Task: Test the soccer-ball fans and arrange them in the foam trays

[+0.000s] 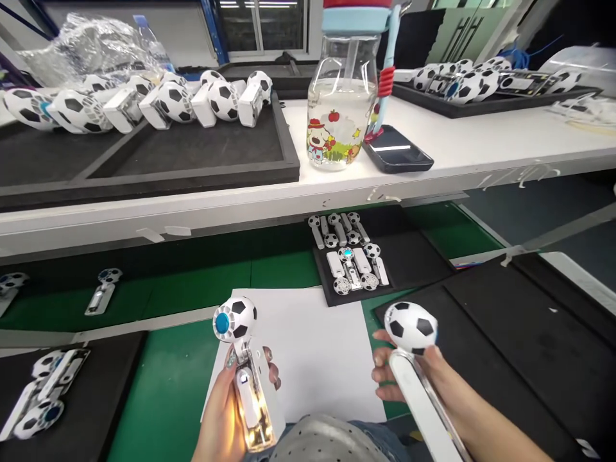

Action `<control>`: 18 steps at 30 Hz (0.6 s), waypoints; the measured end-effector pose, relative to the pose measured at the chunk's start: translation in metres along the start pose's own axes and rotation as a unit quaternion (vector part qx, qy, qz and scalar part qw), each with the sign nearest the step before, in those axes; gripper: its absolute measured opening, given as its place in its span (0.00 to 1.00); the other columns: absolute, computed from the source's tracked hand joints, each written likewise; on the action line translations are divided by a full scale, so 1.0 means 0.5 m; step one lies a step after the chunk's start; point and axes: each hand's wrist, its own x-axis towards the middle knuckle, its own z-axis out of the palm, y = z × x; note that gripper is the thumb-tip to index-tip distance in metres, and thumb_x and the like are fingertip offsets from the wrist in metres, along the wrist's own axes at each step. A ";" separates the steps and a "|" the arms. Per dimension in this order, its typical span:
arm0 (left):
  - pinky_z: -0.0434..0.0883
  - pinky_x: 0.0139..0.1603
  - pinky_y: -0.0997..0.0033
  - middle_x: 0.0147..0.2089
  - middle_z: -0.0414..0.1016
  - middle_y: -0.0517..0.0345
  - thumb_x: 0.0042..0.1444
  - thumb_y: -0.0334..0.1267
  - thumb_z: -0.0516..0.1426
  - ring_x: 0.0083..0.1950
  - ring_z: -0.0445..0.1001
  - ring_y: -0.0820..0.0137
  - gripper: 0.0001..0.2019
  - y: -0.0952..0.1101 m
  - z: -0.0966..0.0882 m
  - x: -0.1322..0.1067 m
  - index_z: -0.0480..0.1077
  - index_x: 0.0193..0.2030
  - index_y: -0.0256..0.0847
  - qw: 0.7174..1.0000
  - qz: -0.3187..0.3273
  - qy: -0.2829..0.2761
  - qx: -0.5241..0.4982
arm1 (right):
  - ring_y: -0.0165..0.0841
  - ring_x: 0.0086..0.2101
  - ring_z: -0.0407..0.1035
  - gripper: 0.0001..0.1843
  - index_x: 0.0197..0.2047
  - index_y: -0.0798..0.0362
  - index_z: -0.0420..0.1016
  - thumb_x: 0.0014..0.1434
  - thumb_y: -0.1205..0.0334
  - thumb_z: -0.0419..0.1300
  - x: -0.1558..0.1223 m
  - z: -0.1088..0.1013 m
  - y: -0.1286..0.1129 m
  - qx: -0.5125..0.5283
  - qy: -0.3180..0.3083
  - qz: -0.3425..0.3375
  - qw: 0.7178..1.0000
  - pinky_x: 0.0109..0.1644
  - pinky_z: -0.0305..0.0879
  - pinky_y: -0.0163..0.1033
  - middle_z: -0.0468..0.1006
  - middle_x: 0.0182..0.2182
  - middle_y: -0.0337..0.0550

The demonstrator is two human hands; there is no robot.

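Observation:
My left hand (pixel 219 420) grips a white handheld fan (pixel 245 366) with a football-patterned head and a blue button, and a light glows inside its handle. My right hand (pixel 404 375) holds a second football-headed fan (pixel 414 366) with a long white handle, its head tilted away from me. Both hands are above a white paper sheet (pixel 312 350), and the fingers of my right hand are at its right edge. The fans stand apart, not touching each other.
A black tray of fan parts (pixel 349 256) lies beyond the paper. Black trays (pixel 192 147) of finished fans stand on the white shelf (pixel 433 154), beside a glass water bottle (pixel 339 122) and a phone (pixel 397 149). Further fans lie on the green mat (pixel 192 285) and a black tray (pixel 72 378).

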 end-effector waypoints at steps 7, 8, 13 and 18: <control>0.72 0.35 0.63 0.34 0.73 0.55 0.49 0.45 0.59 0.32 0.74 0.63 0.18 -0.010 0.009 -0.013 0.62 0.45 0.43 0.997 0.037 0.061 0.010 | 0.39 0.41 0.70 0.30 0.52 0.40 0.68 0.44 0.49 0.67 0.076 -0.038 -0.064 0.002 0.119 -0.098 0.988 0.48 0.65 0.46 0.74 0.44 0.43; 0.72 0.37 0.61 0.35 0.73 0.55 0.49 0.46 0.58 0.33 0.74 0.63 0.17 -0.010 0.009 -0.015 0.62 0.44 0.43 0.998 0.035 0.054 0.013 | 0.41 0.42 0.70 0.31 0.53 0.40 0.67 0.44 0.47 0.67 0.076 -0.043 -0.078 0.000 0.125 -0.121 0.985 0.48 0.64 0.46 0.74 0.44 0.44; 0.73 0.40 0.51 0.42 0.70 0.54 0.48 0.38 0.59 0.40 0.71 0.62 0.19 -0.006 0.012 -0.031 0.61 0.48 0.47 0.999 0.037 -0.011 0.034 | 0.34 0.24 0.68 0.44 0.53 0.50 0.68 0.48 0.25 0.45 0.062 -0.031 -0.115 0.025 0.195 -0.120 0.973 0.34 0.67 0.44 0.71 0.27 0.47; 0.72 0.43 0.50 0.47 0.67 0.54 0.45 0.33 0.61 0.43 0.68 0.63 0.23 -0.001 0.024 -0.040 0.62 0.49 0.49 0.995 0.037 -0.062 0.067 | 0.31 0.18 0.63 0.38 0.44 0.56 0.71 0.51 0.29 0.47 0.098 -0.077 -0.096 -0.074 0.299 -0.073 0.949 0.25 0.60 0.41 0.67 0.19 0.44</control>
